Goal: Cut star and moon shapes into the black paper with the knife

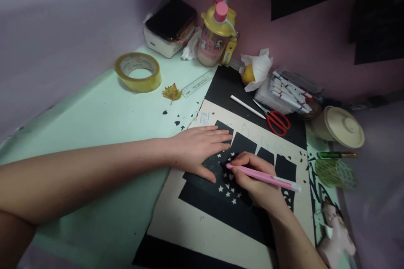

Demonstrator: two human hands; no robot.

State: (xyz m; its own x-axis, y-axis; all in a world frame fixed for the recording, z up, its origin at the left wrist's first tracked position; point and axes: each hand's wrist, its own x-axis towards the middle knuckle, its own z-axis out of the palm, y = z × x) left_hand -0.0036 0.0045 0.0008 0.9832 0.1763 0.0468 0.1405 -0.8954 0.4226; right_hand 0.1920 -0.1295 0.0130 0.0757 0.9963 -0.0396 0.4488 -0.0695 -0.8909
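Observation:
My left hand lies flat with its fingers spread on a sheet of black paper, pressing on its left part. Small star and heart cut-outs show white through this sheet. My right hand grips a pink pen-style craft knife, its front end close to the black paper beside the cut-outs; the very tip is too small to make out. Beneath the black paper is a cream board with faint blue marks near its upper edge.
Behind the board lie red-handled scissors, a white stick and a box of markers. A tape roll, leaf, ruler and drink bottle stand or lie further left. Black scraps are scattered around. A lidded cup stands at right.

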